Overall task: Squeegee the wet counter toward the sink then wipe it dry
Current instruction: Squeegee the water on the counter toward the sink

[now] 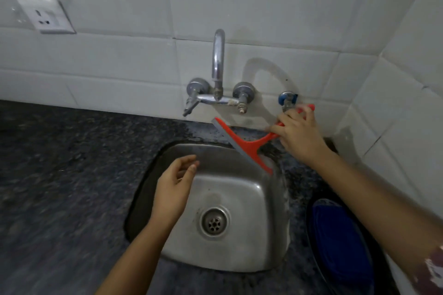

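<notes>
Head view: right hand (297, 132) curled round the handle of the orange squeegee (242, 143), just behind the sink's (239, 263) back right corner, blade slanted across that corner's rim. Left hand (175, 187) over the sink's left side, fingers loosely bent, holding nothing. Dark speckled counter (60, 175) left of the sink.

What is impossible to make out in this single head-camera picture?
- Head view: the red plastic squeegee, its handle's middle hidden inside the right hand.
- Head view: the dark blue round object, partly covered by the right forearm and cut by the bottom edge; unidentifiable.
- Head view: the speckled dark stone counter, dim and blurred; wetness unclear.
</notes>
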